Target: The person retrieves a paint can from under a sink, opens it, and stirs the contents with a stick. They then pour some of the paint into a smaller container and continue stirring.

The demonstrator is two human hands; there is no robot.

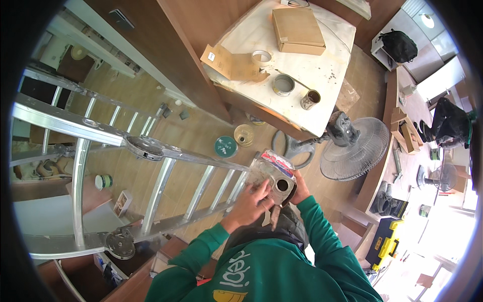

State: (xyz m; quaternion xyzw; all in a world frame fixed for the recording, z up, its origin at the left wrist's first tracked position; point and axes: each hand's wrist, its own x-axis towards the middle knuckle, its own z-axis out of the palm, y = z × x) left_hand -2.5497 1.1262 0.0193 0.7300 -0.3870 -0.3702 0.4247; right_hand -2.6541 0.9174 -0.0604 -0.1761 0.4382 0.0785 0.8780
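Together, left hand (250, 202) and right hand (300, 190) clasp a plastic jug (273, 173), mouth facing up.

An interior under renovation or fit-out: a folding aluminium ladder (151, 166) spans the left, over a wood-look floor strewn with tape rolls and lids. Far off, a paint-spattered white worktable (302, 75) carries a flat cardboard box (298, 30) and open tins. A yellow toolbox (385, 244) lies near right.
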